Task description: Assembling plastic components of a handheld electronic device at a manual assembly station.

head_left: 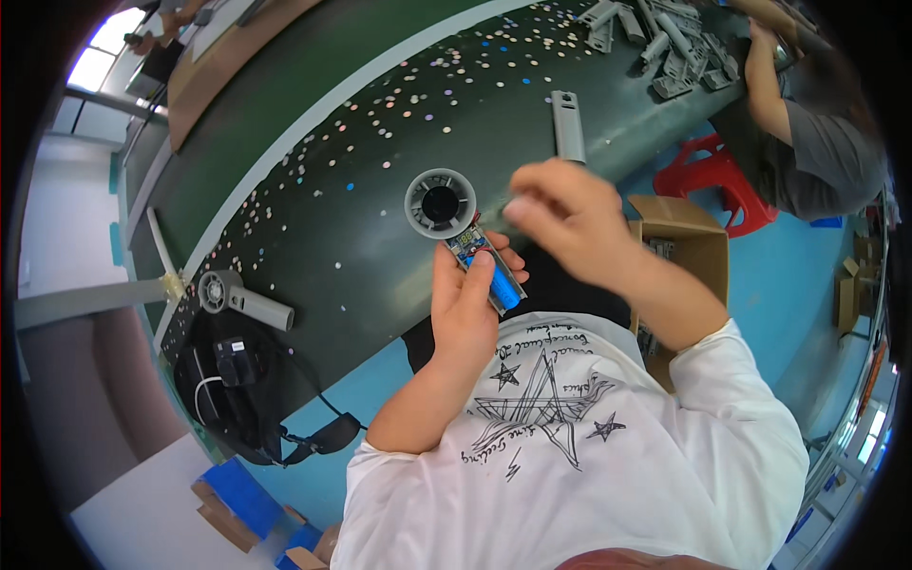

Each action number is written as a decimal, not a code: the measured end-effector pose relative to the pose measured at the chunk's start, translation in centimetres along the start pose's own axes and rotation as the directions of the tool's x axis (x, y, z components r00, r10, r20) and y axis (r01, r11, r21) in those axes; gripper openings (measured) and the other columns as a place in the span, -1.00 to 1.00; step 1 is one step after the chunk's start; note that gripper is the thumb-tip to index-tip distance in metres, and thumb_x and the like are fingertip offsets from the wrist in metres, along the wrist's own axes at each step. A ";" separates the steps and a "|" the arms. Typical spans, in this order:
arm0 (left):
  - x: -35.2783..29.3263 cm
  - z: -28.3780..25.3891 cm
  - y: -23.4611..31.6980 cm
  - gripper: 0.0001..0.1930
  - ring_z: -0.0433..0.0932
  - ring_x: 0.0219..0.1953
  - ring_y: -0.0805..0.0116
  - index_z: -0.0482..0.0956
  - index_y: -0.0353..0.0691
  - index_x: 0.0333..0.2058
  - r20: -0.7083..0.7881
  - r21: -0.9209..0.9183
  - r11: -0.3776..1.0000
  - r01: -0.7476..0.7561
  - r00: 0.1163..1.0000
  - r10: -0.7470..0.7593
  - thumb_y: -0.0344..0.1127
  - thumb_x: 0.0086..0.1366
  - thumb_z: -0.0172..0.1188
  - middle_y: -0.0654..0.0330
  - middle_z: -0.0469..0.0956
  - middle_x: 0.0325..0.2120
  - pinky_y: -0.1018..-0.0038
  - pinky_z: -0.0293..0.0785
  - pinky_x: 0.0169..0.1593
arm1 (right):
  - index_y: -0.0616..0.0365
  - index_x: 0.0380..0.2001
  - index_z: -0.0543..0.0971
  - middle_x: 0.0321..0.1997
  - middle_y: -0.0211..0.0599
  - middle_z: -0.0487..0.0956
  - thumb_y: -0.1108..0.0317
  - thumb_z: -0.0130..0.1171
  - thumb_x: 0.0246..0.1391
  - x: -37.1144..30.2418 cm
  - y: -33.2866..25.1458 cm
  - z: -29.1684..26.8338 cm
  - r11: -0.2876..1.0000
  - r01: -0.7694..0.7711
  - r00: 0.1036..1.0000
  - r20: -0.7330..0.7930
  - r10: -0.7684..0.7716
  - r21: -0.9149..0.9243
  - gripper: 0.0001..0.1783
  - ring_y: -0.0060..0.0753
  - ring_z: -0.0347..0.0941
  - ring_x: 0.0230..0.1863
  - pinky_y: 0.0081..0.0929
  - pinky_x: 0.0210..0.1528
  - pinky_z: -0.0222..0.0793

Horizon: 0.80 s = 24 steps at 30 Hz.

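My left hand [465, 294] is closed around the handle of a small grey handheld fan [441, 173]. The handle lies uncovered, showing a circuit board with a small lit display [467, 241] and a blue cylindrical battery [507, 289]. My left thumb presses on the battery. The round fan head, black at its centre, points away from me over the table edge. To the right of the fan hovers my right hand [570, 218], blurred by motion. Its thumb and forefinger are apart, and nothing shows between them. Beyond it lies a grey handle cover [568, 123] on the table.
Small pale and blue discs [387, 130] are scattered across the dark green table [380, 256]. Another grey fan [249, 302] and a black bag [223, 380] are at the left. Grey parts [679, 52] pile up at the far right, near a co-worker [826, 133]. A cardboard box [698, 252] and red stool [712, 185] stand at right.
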<state>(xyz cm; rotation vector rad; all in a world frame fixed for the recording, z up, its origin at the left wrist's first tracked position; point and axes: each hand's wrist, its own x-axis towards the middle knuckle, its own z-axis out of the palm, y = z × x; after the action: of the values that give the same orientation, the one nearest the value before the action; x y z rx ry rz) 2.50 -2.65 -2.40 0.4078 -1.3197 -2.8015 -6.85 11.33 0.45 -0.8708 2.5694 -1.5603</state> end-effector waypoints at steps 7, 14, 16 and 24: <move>0.2 0.4 -1.5 -0.69 0.50 -0.21 0.37 0.20 -0.28 0.09 0.122 0.075 0.996 -0.048 0.992 0.039 -0.34 0.42 -0.14 0.11 0.46 -0.20 0.40 0.48 -0.12 | 0.30 -0.28 0.56 -0.47 -0.39 0.45 0.45 0.20 0.11 -0.9 0.1 1.8 0.698 -0.374 0.926 0.204 0.318 0.611 -0.85 -0.71 0.36 -0.67 -0.68 -0.71 0.22; 0.1 1.2 -1.1 -0.71 0.50 -0.22 0.40 0.20 -0.27 0.06 0.126 0.004 0.999 0.054 0.991 -0.055 -0.33 0.42 -0.12 0.13 0.46 -0.23 0.45 0.49 -0.15 | 0.32 -0.32 0.56 -0.37 -0.36 0.45 0.59 0.15 0.09 -2.1 0.7 1.3 0.782 -0.247 0.969 0.132 0.209 0.573 -0.93 -0.72 0.37 -0.62 -0.70 -0.62 0.23; 0.0 1.3 -1.1 -0.71 0.50 -0.23 0.41 0.20 -0.27 0.05 0.109 0.009 0.998 0.070 0.992 -0.070 -0.33 0.42 -0.11 0.13 0.46 -0.23 0.45 0.49 -0.15 | 0.31 -0.33 0.57 -0.37 -0.34 0.46 0.60 0.15 0.08 -2.3 0.8 1.4 0.866 -0.154 0.988 0.070 0.138 0.475 -0.93 -0.71 0.37 -0.61 -0.69 -0.61 0.24; -0.3 1.4 -1.9 -0.73 0.49 -0.23 0.42 0.22 -0.28 0.03 0.132 0.041 0.999 0.014 0.991 -0.019 -0.33 0.43 -0.12 0.12 0.47 -0.25 0.45 0.48 -0.16 | 0.31 -0.30 0.57 -0.45 -0.36 0.45 0.55 0.14 0.12 -3.1 1.0 1.4 0.901 -0.076 0.994 -0.042 0.104 0.426 -0.91 -0.71 0.34 -0.63 -0.68 -0.64 0.21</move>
<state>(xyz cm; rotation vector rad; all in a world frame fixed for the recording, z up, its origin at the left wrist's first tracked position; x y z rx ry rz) 2.61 -0.32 -2.88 0.2381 -1.4055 -2.8647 -4.31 11.95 -1.91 -0.6529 2.1296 -2.0323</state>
